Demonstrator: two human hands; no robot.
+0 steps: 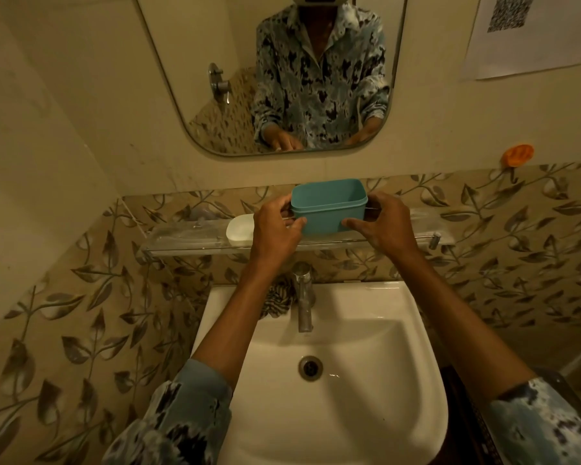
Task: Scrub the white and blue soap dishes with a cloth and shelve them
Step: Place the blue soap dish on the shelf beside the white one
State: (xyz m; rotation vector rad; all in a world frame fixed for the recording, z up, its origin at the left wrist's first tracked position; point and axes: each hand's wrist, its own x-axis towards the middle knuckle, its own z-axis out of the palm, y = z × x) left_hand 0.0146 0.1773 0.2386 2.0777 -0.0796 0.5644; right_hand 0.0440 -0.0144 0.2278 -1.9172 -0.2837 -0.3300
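The blue soap dish (pixel 329 206), a deep teal box, is at the glass shelf (pixel 188 236) above the basin, open side up. My left hand (pixel 275 226) grips its left end and my right hand (pixel 386 223) grips its right end, thumbs on the front wall. The white soap dish (pixel 240 229) lies on the shelf just left of my left hand. A striped cloth (pixel 279 302) is bunched on the basin's back ledge, left of the tap, partly hidden by my left forearm.
A white basin (pixel 383 330) with a chrome tap (pixel 304 297) and a drain (pixel 311 367) sits below the shelf. A mirror (pixel 215 45) hangs above it. An orange hook (pixel 519 155) and a paper sheet (pixel 530 35) are on the right wall.
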